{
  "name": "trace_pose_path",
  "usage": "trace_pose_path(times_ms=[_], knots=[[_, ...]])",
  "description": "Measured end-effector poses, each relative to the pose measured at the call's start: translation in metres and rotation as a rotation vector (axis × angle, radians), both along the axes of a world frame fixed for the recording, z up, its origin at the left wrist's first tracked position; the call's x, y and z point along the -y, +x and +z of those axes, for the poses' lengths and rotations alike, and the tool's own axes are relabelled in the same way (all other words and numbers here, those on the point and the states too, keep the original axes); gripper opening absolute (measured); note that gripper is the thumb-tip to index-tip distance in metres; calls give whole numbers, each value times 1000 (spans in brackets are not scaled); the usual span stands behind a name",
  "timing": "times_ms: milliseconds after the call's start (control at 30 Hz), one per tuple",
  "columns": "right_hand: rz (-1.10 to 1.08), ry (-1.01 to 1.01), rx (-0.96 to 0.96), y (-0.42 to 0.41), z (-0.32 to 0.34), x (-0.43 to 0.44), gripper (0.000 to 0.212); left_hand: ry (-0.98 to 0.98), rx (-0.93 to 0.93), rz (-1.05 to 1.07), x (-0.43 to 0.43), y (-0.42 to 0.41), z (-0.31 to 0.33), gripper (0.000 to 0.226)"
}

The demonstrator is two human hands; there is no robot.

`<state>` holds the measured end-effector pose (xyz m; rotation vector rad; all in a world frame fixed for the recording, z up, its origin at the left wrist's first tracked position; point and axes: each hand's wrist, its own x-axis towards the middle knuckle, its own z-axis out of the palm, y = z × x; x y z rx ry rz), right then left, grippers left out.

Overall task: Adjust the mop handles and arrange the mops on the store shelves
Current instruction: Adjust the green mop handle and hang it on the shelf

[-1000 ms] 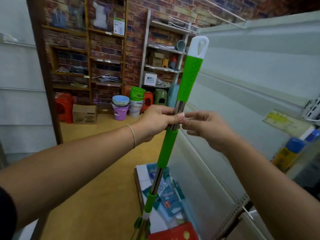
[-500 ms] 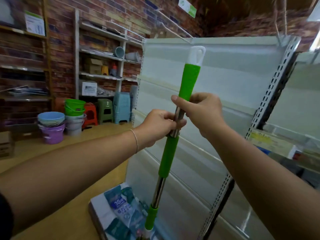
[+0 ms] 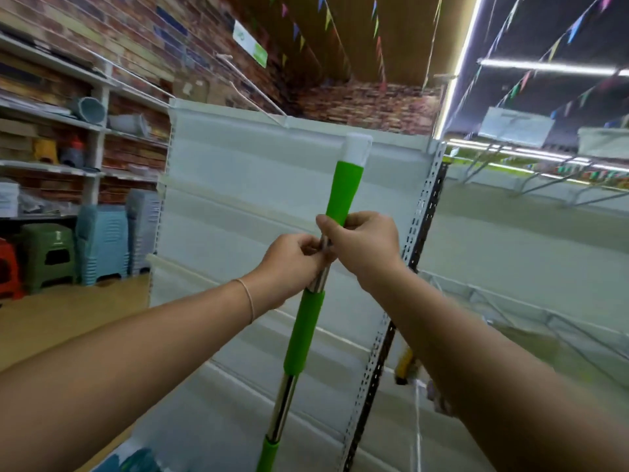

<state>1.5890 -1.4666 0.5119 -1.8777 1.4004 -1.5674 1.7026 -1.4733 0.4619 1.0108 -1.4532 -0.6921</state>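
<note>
Both hands' (image 3: 292, 265) (image 3: 366, 248) fingers (image 3: 326, 227) pinch mop handle (image 3: 304, 332).

Nothing is legible; the green-and-white sign (image 3: 251, 46) on the brick wall (image 3: 143, 35) is too blurred.

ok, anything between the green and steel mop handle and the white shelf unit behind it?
Nothing visible. The left hand and right hand hold the green and steel mop handle upright before the white metal shelf unit, with only open air between. The handle's lower end is out of frame, so it cannot be checked.
</note>
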Motion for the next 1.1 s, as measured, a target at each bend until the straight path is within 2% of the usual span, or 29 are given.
trace_pose_path(times_ms=[33, 267, 467, 600, 800, 1100], knots=[[-17, -9, -3, 0, 4, -1, 30, -19, -8, 6, 4, -2, 7, 38], [-149, -104, 8, -4, 34, 4, 32, -91, -12, -67, 22, -12, 45, 12], [-178, -161, -28, -17, 47, 9, 23, -105, 66, -235, 34, -20, 60, 18], [-218, -184, -54, -33, 56, 12, 24, -94, 60, -319, 38, -35, 69, 20], [-287, -212, -27, -61, 72, 22, 26, -97, 93, -365, 48, -66, 91, 13], [-333, -224, -36, -79, 94, 43, 32, -111, 50, -327, 73, -93, 109, 12]])
